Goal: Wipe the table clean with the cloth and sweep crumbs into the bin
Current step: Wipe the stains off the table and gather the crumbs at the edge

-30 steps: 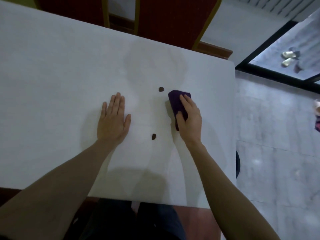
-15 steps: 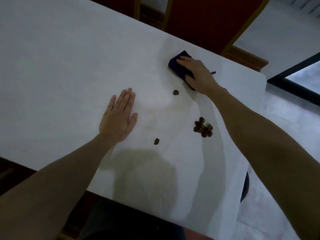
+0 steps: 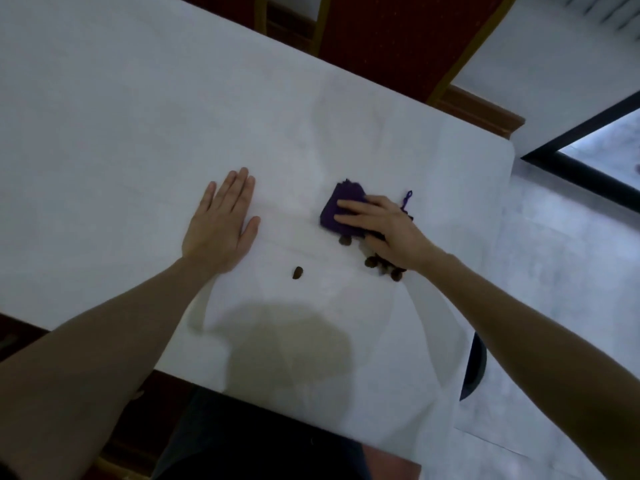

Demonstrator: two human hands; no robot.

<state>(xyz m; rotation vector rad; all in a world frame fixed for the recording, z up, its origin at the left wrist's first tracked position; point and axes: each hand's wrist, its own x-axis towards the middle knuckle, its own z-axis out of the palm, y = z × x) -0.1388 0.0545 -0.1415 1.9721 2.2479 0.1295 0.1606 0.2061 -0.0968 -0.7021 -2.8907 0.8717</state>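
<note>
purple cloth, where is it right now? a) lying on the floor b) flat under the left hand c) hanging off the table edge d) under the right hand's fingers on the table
d: the purple cloth lies on the white table with the right hand pressing on it, just beyond a cluster of brown crumbs; the left hand rests flat on bare table.

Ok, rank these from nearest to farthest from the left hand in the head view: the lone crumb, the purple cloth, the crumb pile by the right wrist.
From the left hand:
1. Lone crumb, just right of it, toward the near table edge.
2. Purple cloth, further right, under the right hand.
3. Crumb pile, farthest right, partly hidden under the right wrist.
</note>
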